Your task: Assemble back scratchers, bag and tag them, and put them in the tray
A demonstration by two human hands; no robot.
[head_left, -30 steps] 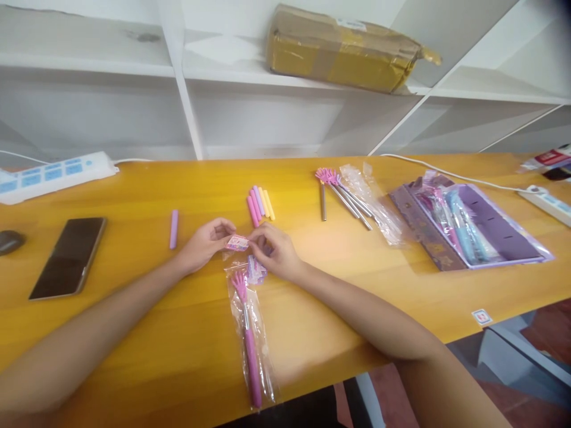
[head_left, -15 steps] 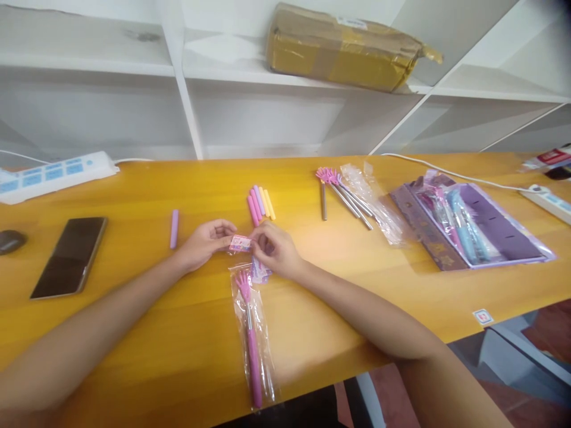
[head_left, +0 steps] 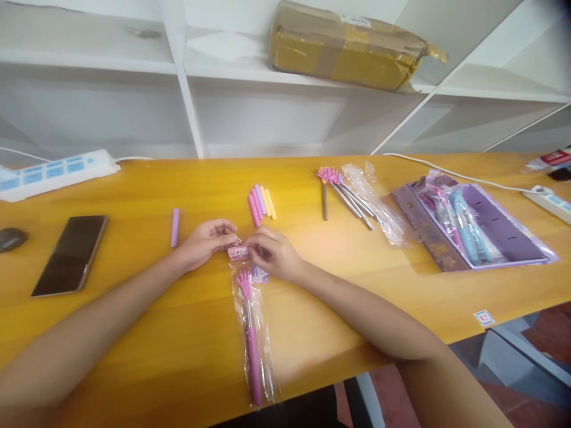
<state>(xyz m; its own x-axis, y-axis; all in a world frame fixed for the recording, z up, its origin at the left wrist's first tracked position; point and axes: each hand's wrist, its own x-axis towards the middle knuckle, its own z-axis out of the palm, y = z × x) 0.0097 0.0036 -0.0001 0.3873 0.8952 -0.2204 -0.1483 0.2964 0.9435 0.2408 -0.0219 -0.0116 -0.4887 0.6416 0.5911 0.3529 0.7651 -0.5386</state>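
Bright, even light fills the view, its source out of frame. The wooden table [head_left: 187, 321] carries a pale, washed-out glare right of the middle of its near edge, deepening to amber toward its left end. Soft shadows darken the recesses beneath the white shelf [head_left: 223, 68]. Crinkled clear plastic bags [head_left: 377, 205] catch small white glints. Fine print is soft, lines bend toward the sides, and the upper right corner falls into dark blur.

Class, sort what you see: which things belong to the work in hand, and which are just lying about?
Likely in the work:
- card, at the fingertips of left hand and right hand
- bagged scratcher
- loose scratchers
- tubes
- clear bags

Probably just lying about:
- phone
- mouse
- power strip
- carton
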